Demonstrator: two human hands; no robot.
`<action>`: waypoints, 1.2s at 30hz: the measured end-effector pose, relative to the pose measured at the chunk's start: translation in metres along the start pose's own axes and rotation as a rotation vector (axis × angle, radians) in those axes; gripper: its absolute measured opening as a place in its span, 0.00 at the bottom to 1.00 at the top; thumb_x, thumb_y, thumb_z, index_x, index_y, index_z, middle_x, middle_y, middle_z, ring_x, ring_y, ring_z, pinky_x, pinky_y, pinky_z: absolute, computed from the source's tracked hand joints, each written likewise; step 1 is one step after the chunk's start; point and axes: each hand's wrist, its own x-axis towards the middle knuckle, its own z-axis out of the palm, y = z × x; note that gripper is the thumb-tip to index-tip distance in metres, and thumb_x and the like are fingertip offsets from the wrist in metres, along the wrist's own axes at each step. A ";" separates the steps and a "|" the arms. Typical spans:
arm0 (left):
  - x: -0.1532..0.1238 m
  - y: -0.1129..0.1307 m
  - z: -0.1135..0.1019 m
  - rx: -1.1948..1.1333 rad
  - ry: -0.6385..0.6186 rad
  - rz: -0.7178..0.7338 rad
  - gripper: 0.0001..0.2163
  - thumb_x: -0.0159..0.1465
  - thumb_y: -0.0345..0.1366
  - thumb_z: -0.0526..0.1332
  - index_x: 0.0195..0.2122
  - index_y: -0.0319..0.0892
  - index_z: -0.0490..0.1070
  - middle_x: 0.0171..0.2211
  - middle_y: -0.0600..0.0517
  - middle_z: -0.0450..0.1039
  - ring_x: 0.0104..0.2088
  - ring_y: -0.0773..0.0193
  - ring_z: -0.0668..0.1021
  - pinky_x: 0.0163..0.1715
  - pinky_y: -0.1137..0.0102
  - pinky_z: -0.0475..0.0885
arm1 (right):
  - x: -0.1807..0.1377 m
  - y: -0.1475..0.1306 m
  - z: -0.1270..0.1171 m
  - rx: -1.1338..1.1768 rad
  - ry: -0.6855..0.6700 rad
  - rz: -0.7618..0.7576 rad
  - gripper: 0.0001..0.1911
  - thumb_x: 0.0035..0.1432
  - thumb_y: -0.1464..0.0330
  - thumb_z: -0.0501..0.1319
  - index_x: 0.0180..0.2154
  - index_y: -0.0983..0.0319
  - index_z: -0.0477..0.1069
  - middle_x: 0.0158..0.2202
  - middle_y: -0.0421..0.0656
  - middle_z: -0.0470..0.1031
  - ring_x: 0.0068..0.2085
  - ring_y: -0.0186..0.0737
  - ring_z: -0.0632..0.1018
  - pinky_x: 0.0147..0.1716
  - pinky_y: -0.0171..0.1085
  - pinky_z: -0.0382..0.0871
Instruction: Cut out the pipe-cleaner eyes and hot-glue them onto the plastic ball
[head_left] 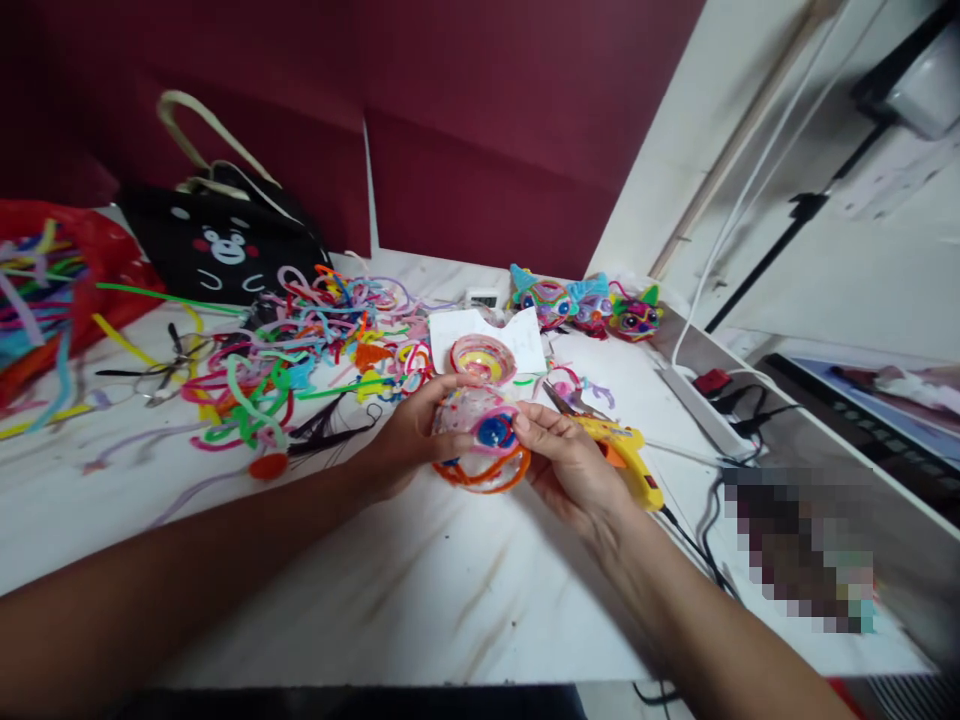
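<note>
Two bare hands, over the white marbled table [390, 610], flank a round, speckled, see-through craft head [466, 408]: the left hand [409, 432] cups one side, the right hand [566, 455] pinches the other, its fingers right beside the pink-rimmed blue eye [495, 431]. A pink-and-yellow dish-shaped piece [482, 360] lies just beyond.

The left hand [409, 435] partly hides the craft [489, 436]; the red bag [114, 258] is cropped.

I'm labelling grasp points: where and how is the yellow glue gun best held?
Grip the yellow glue gun by its handle, probably from the person's right: it slants out that way toward a black cord, while the right hand crowds its left side.
</note>
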 end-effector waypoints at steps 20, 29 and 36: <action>-0.006 -0.009 -0.005 0.332 -0.018 0.168 0.32 0.48 0.43 0.75 0.53 0.44 0.66 0.42 0.50 0.69 0.38 0.60 0.74 0.37 0.69 0.73 | -0.006 0.023 -0.009 0.046 0.071 0.040 0.15 0.45 0.65 0.78 0.35 0.62 0.79 0.26 0.41 0.80 0.27 0.33 0.78 0.32 0.32 0.71; -0.006 -0.006 -0.008 0.606 -0.011 0.338 0.33 0.49 0.43 0.70 0.56 0.54 0.63 0.40 0.49 0.64 0.37 0.54 0.72 0.33 0.62 0.71 | -0.006 0.019 -0.004 0.027 0.089 0.120 0.15 0.43 0.65 0.78 0.32 0.61 0.78 0.26 0.39 0.79 0.26 0.32 0.75 0.30 0.32 0.67; -0.008 -0.009 -0.011 0.568 -0.041 0.340 0.34 0.50 0.41 0.70 0.58 0.52 0.62 0.43 0.48 0.64 0.41 0.52 0.73 0.35 0.63 0.72 | -0.006 0.024 -0.007 0.073 0.081 0.132 0.17 0.40 0.64 0.79 0.31 0.61 0.77 0.26 0.39 0.79 0.25 0.33 0.74 0.29 0.33 0.66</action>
